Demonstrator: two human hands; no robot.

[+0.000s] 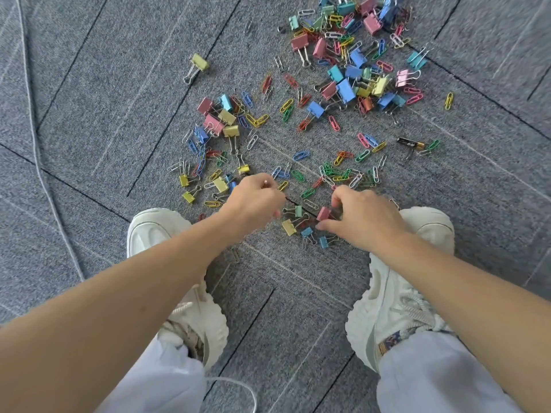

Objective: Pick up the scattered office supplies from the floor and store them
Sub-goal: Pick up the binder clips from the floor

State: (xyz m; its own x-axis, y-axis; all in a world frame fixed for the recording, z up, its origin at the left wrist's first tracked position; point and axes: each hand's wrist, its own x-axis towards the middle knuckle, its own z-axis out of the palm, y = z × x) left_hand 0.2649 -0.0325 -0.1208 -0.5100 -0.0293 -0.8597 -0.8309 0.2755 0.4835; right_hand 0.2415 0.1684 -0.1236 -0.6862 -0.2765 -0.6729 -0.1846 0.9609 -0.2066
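Head view:
Floor: grey carpet tiles strewn with coloured paper clips and binder clips.
Left hand: fingers curled down over the clips; whether it holds any, I cannot tell.
Right hand: thumb and fingers pinched around a pink binder clip just above the carpet.
Battery: lies apart, right of the clips.
Yellow binder clip: alone, far left.
Shoes: white, flanking both hands.

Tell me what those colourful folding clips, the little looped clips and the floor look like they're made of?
Binder clips: seemingly painted sheet metal with bare shiny wire handles. Paper clips: bent wire, apparently colour-coated; some plain silver. Floor: grey carpet tiles, woven-looking fleck with dark seams.
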